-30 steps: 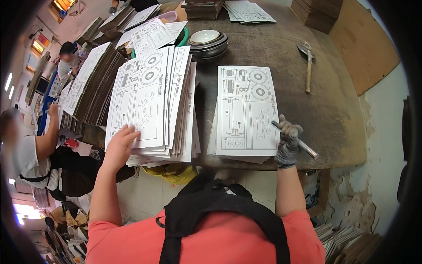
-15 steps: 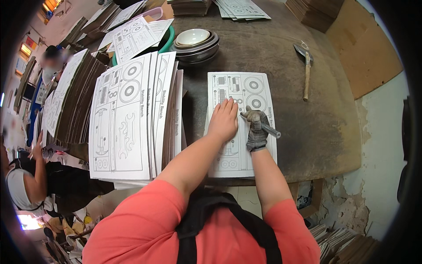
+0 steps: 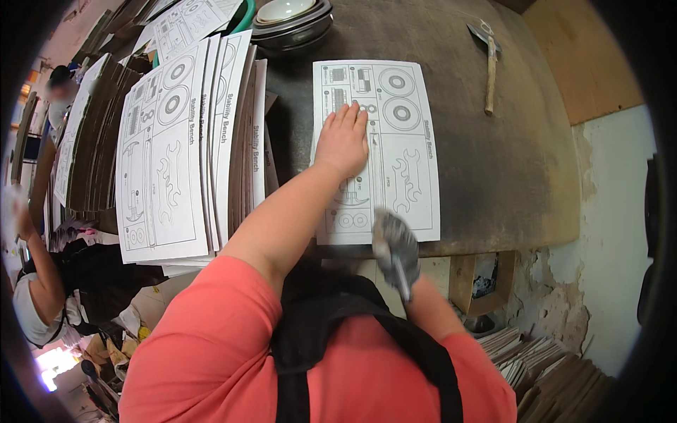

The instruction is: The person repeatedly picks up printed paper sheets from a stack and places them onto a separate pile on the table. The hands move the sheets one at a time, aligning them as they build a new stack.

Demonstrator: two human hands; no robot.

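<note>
A white printed sheet point(image 3: 412, 176) with line drawings of tools and rings lies near the table's front edge. My bare left hand point(image 3: 343, 141) rests flat on its left half, fingers stretched out. My right hand point(image 3: 396, 247), in a grey glove, is at the sheet's lower edge, smeared by motion. Its fingers are closed around a grey rod-shaped tool point(image 3: 402, 278), whose back end points down toward me. The tool's front tip is blurred, and I cannot tell whether it touches the sheet.
Left of the sheet stands a tall stack of printed boards point(image 3: 169, 141), with another stack point(image 3: 88, 134) beyond. Nested bowls point(image 3: 293, 28) stand behind. A wooden-handled metal tool point(image 3: 491, 77) lies at the far right. Another person point(image 3: 46, 275) is at the left.
My right hand has moved down the sheet toward me with the rod-shaped tool. My left hand stays pressed on the sheet. The whole view has shifted, so the table sits higher.
</note>
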